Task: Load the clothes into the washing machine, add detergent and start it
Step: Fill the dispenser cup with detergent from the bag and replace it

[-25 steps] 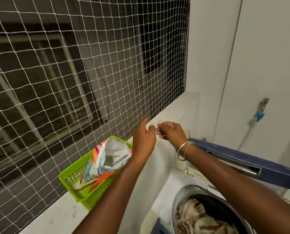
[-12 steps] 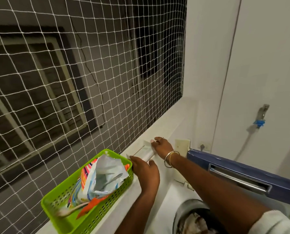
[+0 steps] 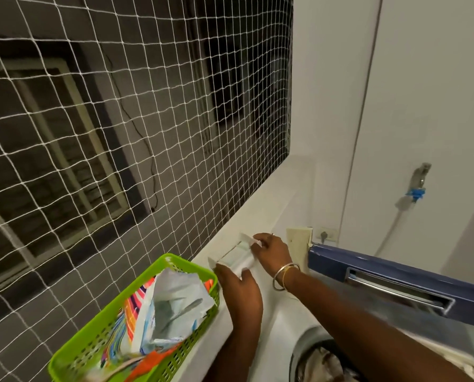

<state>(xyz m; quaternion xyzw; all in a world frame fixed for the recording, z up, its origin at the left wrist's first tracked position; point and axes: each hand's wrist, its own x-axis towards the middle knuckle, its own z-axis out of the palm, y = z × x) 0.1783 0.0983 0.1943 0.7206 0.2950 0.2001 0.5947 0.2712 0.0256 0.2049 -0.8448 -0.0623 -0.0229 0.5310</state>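
Note:
On the white ledge (image 3: 260, 213) both hands hold a small white packet (image 3: 237, 257). My left hand (image 3: 240, 288) grips its near end and my right hand (image 3: 273, 250) pinches its far end. A green plastic basket (image 3: 98, 337) beside my left hand holds an opened, colourful detergent bag (image 3: 164, 312). Below my arms the washing machine's drum (image 3: 304, 351) is open, with patterned clothes (image 3: 324, 365) inside. Its blue lid (image 3: 390, 282) stands raised at the right.
A white net (image 3: 136, 128) covers the window opening above the ledge. A tap with a blue fitting (image 3: 417, 186) and a hose hang on the white wall at the right. A wall socket (image 3: 326, 234) sits behind the lid.
Both hands have come down from near the net to the ledge and taken hold of the small white packet. The view has tilted slightly.

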